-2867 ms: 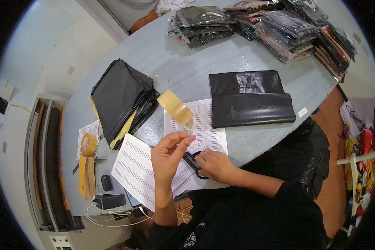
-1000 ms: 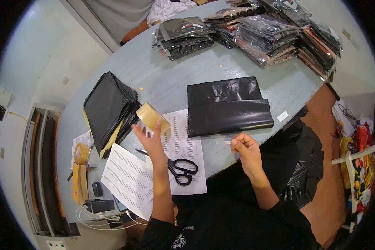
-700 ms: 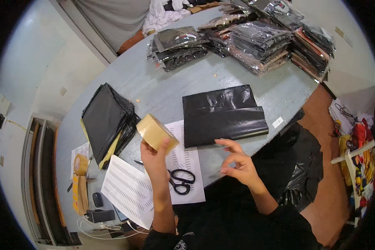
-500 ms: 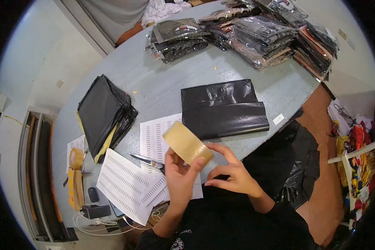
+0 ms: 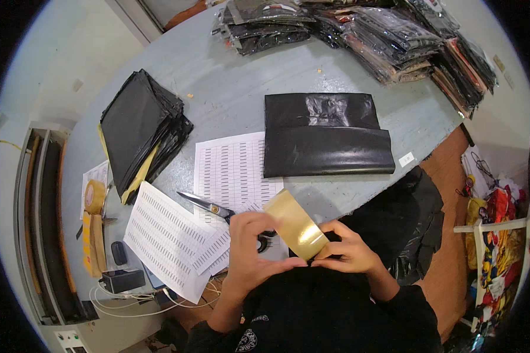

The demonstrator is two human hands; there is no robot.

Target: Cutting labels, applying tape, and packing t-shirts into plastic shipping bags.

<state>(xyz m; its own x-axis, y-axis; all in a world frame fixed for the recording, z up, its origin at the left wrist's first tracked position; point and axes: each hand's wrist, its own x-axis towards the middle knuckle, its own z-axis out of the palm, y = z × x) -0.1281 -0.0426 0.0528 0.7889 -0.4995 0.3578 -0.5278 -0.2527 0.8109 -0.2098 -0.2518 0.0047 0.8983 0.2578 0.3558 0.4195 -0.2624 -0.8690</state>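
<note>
A wide roll of tan packing tape [image 5: 297, 223] is held up in front of me, tilted, with light glinting off its lower end. My right hand [image 5: 352, 252] pinches that lower end between thumb and fingers. Beside the roll's left side, my left hand [image 5: 245, 250] is curved with fingers and thumb apart; its thumb tip comes close to the right thumb. Scissors [image 5: 213, 208] lie on the papers behind my left hand, which partly hides their handles. Beyond the roll, a folded black plastic bag [image 5: 330, 151] lies flat on the table.
Printed sheets [image 5: 165, 241] spread to the left. A stack of black bags [image 5: 138, 123] sits farther left, near another tape roll [image 5: 94, 196] and a computer mouse [image 5: 118, 253]. Bagged garments [image 5: 388, 44] pile along the table's [image 5: 229, 88] far side. Black plastic [image 5: 394, 229] hangs at the right.
The tape roll has moved right and nearer to me. My right hand now pinches its lower end, while my left hand has let go and spread its fingers. The view has shifted too.
</note>
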